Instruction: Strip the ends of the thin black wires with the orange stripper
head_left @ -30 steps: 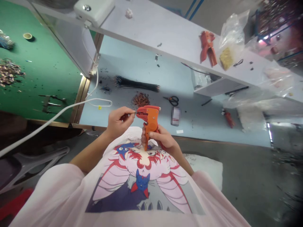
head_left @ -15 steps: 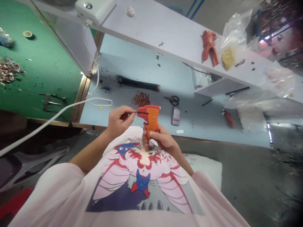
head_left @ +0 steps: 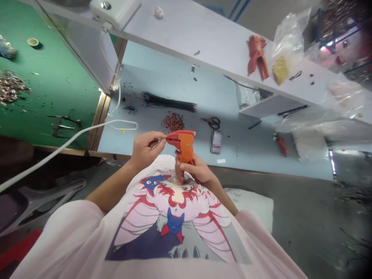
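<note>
My right hand (head_left: 200,169) is wrapped round the handles of an orange and red wire stripper (head_left: 185,146), held upright in front of my shirt. The stripper's red jaws point left. Closed in a pinch, my left hand (head_left: 147,150) holds a thin dark wire (head_left: 164,138) right at the jaw tips. Most of the wire is hidden by my fingers and the jaws. Just beyond the tool, a heap of small copper-brown scraps (head_left: 173,121) lies on the light blue bench top. A bundle of black wires (head_left: 168,102) lies behind that heap.
Black-handled scissors (head_left: 214,123) and a phone-like object (head_left: 216,142) lie right of the stripper. A second red wire stripper (head_left: 257,57) and a plastic bag (head_left: 286,46) rest on the white shelf. A white cable (head_left: 69,143) crosses at left. Another red-handled tool (head_left: 281,145) lies farther right.
The stripper has shifted slightly left and tilted, bringing its jaw tips up against my left fingertips. Less of the wire shows between them. My left hand has barely moved.
</note>
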Motion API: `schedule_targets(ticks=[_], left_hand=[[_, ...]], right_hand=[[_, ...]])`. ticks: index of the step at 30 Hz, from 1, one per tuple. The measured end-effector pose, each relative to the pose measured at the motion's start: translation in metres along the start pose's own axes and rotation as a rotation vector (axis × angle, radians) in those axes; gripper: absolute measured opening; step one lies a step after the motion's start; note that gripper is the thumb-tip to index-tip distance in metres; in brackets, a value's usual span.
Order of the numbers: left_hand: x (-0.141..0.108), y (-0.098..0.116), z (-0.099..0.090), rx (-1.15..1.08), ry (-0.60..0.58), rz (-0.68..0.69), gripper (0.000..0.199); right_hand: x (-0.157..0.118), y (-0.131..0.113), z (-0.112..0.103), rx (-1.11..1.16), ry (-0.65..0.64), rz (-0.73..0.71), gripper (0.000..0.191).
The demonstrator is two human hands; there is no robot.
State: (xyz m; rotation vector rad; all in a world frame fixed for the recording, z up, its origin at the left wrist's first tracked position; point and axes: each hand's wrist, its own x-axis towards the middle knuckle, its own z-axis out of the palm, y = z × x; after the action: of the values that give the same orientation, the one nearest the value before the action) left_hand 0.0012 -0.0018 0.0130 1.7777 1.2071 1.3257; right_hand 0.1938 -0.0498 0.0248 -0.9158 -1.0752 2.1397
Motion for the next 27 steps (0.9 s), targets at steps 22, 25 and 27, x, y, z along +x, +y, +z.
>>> schedule_targets(ticks=[22, 25, 27], left_hand=[[0.003, -0.005, -0.002, 0.131, -0.078, 0.100, 0.009], [0.004, -0.004, -0.003, 0.109, -0.108, 0.071, 0.011], [0.004, -0.003, -0.004, 0.082, -0.114, 0.035, 0.011]], right_hand=[[-0.006, -0.008, -0.002, 0.101, 0.007, 0.036, 0.026], [-0.006, -0.010, -0.002, 0.073, -0.008, 0.020, 0.026], [-0.006, -0.011, -0.003, 0.065, -0.017, 0.018, 0.026]])
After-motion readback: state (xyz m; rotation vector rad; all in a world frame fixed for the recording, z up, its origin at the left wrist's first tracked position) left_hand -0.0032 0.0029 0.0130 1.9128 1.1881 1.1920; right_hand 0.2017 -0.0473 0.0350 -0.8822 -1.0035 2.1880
